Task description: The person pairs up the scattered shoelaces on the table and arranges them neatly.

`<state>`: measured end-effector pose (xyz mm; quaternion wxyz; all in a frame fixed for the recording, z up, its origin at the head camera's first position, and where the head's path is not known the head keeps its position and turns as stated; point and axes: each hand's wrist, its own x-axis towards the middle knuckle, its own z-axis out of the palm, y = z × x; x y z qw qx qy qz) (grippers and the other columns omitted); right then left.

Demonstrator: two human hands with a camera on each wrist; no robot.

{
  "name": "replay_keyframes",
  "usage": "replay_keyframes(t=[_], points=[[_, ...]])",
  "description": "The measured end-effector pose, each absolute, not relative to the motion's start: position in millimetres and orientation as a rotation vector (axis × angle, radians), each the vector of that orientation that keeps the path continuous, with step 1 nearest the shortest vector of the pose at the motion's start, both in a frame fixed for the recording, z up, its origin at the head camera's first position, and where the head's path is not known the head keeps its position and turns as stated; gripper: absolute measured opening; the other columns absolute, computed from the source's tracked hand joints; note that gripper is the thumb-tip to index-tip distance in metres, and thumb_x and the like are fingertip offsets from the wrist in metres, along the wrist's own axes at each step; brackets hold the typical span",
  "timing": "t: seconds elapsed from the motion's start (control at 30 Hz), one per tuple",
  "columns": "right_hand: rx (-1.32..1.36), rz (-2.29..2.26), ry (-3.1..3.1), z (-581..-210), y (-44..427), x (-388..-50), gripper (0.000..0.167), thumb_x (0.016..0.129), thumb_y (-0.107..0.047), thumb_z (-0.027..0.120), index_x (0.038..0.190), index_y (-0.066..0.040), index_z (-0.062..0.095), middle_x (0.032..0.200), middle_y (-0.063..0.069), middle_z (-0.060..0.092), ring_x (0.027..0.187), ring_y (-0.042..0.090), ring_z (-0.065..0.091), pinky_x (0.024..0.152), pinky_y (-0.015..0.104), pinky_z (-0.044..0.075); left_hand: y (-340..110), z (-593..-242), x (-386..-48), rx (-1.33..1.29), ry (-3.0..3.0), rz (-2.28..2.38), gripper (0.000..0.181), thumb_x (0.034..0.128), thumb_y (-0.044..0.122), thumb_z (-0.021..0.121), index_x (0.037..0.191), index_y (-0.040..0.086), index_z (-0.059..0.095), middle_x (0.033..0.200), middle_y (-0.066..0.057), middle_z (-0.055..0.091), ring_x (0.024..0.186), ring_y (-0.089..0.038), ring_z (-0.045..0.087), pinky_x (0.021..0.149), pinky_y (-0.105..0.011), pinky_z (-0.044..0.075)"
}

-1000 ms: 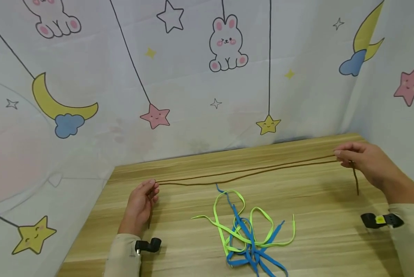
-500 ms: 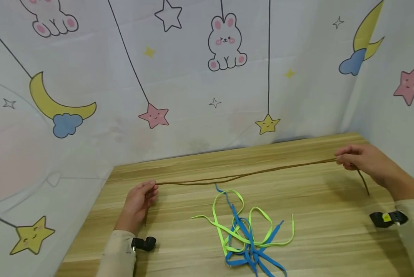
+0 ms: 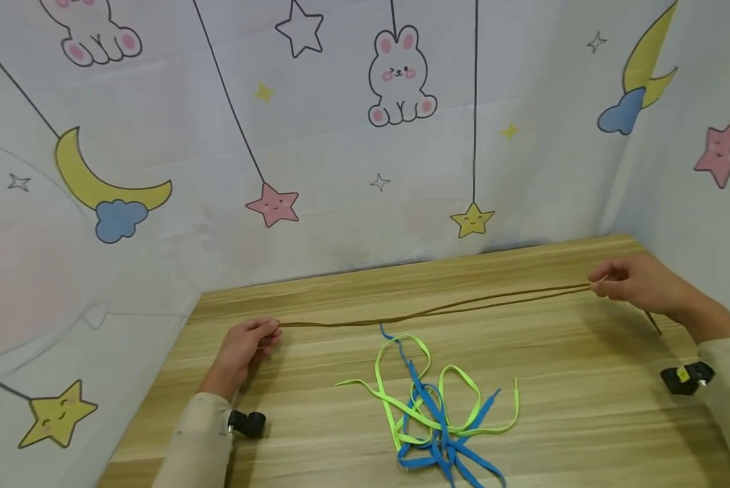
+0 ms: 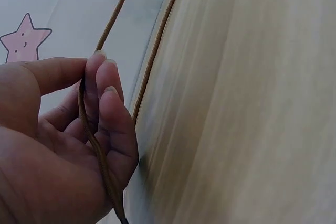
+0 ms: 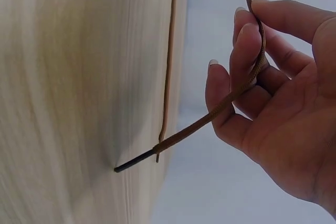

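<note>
A thin brown shoelace (image 3: pixel 422 313) runs as two strands between my hands, low over the table. My left hand (image 3: pixel 239 352) pinches it between thumb and index finger at the left; in the left wrist view the lace (image 4: pixel 114 17) passes down across the palm. On the right, my right hand (image 3: pixel 648 288) pinches the other end with thumb and fingertips. A dark-tipped lace end (image 5: pixel 199 123) hangs past that hand in the right wrist view, while the second strand (image 5: pixel 168 77) passes behind it. Whether the strands are one lace or two, I cannot tell.
A tangled blue flat shoelace (image 3: pixel 419 462) and a lime-green one (image 3: pixel 493 430) lie together at the table's front middle. The wooden table (image 3: pixel 316 434) ends at a white printed curtain (image 3: pixel 340 135) behind and at both sides.
The strands sag lower and have spread apart toward the right hand. My left hand has lowered slightly, and my right hand has also dropped a little, its dangling lace end swinging rightward.
</note>
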<state>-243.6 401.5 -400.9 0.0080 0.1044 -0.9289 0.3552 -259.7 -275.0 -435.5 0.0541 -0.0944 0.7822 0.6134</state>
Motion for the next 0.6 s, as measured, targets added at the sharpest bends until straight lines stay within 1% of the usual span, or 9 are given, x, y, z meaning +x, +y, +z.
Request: replay_keyframes(t=[0.1,0.27,0.33,0.4,0.5,0.6], points=[[0.34,1.089,-2.906,-401.7,400.9,-247.0,0.021,0.097,-0.006,0.065,0.112,0.01,0.064,0.09,0.007,0.069,0.078,0.009,0.065,0.067,0.025,0.055,-278.4,-433.9,-260.8,-0.273,2.411,1.807,0.041,0.1022,0.024,0.062,0.13,-0.006,0.058,0.098,-0.003,0.071,0.084,-0.012,0.067,0.069,-0.024,0.054],[0.354,0.991,-2.958,-401.8,400.3,-248.4,0.021,0.098,-0.009,0.064,0.111,0.008,0.064,0.093,0.009,0.069,0.079,0.017,0.066,0.065,0.027,0.054,-282.6,-438.2,-261.3,-0.267,2.475,1.749,0.034,0.1025,0.02,0.061,0.125,-0.005,0.062,0.095,-0.005,0.071,0.081,-0.013,0.066,0.066,-0.024,0.053],[0.371,0.951,-2.962,-403.2,400.9,-250.3,0.019,0.097,-0.007,0.065,0.109,0.008,0.064,0.092,0.008,0.069,0.076,0.015,0.064,0.062,0.028,0.051,-283.6,-439.4,-261.4,-0.252,2.516,1.723,0.032,0.1026,0.019,0.061,0.123,-0.006,0.063,0.093,-0.005,0.071,0.08,-0.013,0.066,0.066,-0.024,0.053],[0.388,0.922,-2.961,-405.6,401.6,-252.1,0.016,0.096,-0.003,0.065,0.107,0.009,0.065,0.089,0.007,0.068,0.073,0.011,0.061,0.06,0.028,0.05,-283.3,-440.2,-261.1,-0.239,2.554,1.692,0.031,0.1023,0.018,0.061,0.122,-0.006,0.064,0.092,-0.007,0.071,0.079,-0.013,0.066,0.066,-0.024,0.053],[0.414,0.878,-2.97,-409.4,403.4,-254.7,0.013,0.093,0.002,0.065,0.104,0.01,0.065,0.086,0.005,0.066,0.071,0.005,0.054,0.059,0.027,0.047,-282.3,-440.7,-261.0,-0.212,2.6,1.62,0.032,0.1021,0.018,0.061,0.121,-0.007,0.065,0.094,-0.009,0.072,0.079,-0.014,0.067,0.068,-0.025,0.054],[0.427,0.833,-2.989,-412.2,404.3,-256.8,0.011,0.091,0.004,0.064,0.101,0.008,0.066,0.085,0.005,0.065,0.071,0.006,0.053,0.06,0.027,0.046,-280.9,-440.5,-261.5,-0.188,2.618,1.554,0.031,0.1021,0.017,0.061,0.121,-0.007,0.065,0.097,-0.012,0.072,0.081,-0.015,0.067,0.07,-0.026,0.054]])
